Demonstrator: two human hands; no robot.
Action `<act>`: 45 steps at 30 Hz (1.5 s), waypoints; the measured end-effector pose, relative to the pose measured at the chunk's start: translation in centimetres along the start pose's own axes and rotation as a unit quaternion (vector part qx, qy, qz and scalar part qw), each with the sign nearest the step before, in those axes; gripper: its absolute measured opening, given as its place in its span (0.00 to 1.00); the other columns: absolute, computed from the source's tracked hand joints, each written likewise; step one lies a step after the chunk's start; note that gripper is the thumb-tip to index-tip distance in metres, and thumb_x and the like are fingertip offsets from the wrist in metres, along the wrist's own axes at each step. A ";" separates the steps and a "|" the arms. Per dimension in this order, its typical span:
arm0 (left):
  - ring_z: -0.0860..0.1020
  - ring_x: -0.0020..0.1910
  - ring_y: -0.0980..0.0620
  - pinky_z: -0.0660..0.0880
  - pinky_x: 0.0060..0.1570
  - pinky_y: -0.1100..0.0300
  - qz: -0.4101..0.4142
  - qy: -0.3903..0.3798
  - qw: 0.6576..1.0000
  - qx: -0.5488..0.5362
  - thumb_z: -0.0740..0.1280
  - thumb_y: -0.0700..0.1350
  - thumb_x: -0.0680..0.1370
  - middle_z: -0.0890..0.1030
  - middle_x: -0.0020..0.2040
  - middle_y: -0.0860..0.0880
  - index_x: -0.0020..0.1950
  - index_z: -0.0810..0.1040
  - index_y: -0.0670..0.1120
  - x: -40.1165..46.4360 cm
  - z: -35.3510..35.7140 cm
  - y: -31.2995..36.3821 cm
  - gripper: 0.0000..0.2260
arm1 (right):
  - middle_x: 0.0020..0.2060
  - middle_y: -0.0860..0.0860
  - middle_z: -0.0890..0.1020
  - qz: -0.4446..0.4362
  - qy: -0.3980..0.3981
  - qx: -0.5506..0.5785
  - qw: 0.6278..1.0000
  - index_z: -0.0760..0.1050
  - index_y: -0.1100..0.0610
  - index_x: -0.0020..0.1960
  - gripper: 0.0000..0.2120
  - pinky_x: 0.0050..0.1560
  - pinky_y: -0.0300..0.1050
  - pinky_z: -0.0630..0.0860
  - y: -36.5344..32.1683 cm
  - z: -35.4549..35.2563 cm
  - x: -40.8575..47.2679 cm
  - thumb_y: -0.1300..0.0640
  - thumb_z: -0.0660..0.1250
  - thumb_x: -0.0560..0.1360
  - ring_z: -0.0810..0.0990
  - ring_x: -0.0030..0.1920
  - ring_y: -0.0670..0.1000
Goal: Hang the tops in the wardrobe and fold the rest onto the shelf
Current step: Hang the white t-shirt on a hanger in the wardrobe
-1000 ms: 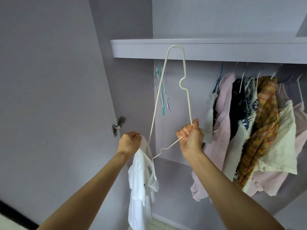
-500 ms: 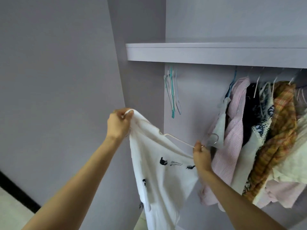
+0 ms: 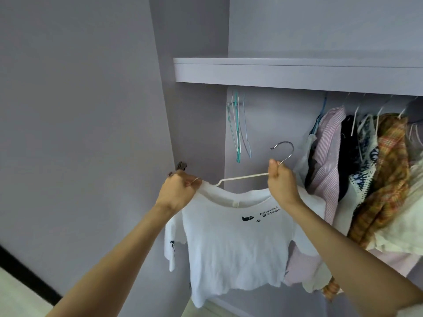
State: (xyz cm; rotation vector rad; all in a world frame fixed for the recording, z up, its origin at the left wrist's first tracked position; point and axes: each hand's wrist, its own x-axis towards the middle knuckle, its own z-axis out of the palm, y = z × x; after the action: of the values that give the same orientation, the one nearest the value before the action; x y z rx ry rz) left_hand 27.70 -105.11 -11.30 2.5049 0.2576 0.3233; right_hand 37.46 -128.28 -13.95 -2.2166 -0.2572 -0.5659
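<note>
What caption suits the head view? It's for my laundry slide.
Both hands settle a white T-shirt onto a white hanger beside the clothes already hanging in the wardrobe.

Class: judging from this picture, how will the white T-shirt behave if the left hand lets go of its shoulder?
The T-shirt looks floppy: it drapes and its hem wrinkles. It seems light, since the thin hanger shows no sag. That shoulder probably stays on the hanger but could slide, as the left hand pinches it there while the right hand grips below the hook.

My view is evenly lit by soft, dim daylight with faint shadows and no glare; straight lines bow toward the edges, and detail looks slightly soft.
</note>
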 end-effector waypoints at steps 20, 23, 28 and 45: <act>0.78 0.46 0.43 0.69 0.41 0.57 0.131 -0.034 0.989 0.057 0.61 0.44 0.81 0.81 0.43 0.51 0.51 0.80 0.46 0.6 2.5 -2.6 0.09 | 0.40 0.67 0.79 -0.005 -0.103 -0.001 0.995 0.68 0.64 0.38 0.17 0.46 0.52 0.68 -2.5 0.6 -0.2 0.57 0.53 0.82 0.76 0.44 0.66; 0.72 0.36 0.44 0.66 0.36 0.58 0.145 -0.042 0.988 0.033 0.61 0.43 0.80 0.74 0.33 0.53 0.44 0.80 0.47 0.9 2.8 -2.2 0.09 | 0.40 0.67 0.79 0.007 -0.106 -0.009 0.994 0.67 0.62 0.38 0.16 0.46 0.51 0.67 -2.7 0.5 -0.2 0.57 0.53 0.82 0.76 0.44 0.65; 0.78 0.55 0.46 0.73 0.51 0.59 0.134 -0.026 0.991 0.013 0.65 0.53 0.78 0.82 0.55 0.51 0.62 0.78 0.54 1.7 1.7 -3.3 0.14 | 0.42 0.67 0.80 0.037 -0.075 -0.020 0.996 0.71 0.69 0.42 0.19 0.48 0.51 0.67 -1.7 -1.5 0.1 0.57 0.52 0.82 0.76 0.47 0.65; 0.79 0.43 0.44 0.75 0.45 0.57 0.146 0.024 0.989 0.010 0.62 0.55 0.78 0.81 0.35 0.49 0.50 0.84 0.56 1.0 2.3 -2.6 0.11 | 0.31 0.61 0.73 0.013 -0.081 -0.071 0.994 0.57 0.52 0.30 0.21 0.38 0.45 0.56 -1.9 -1.7 -1.7 0.56 0.54 0.82 0.73 0.39 0.64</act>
State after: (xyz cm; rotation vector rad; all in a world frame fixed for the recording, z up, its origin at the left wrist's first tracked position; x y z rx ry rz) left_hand 28.99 -103.98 -14.45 2.5575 -0.0905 0.5004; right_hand 34.78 -128.38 -12.53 -2.4045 -0.2786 -0.4020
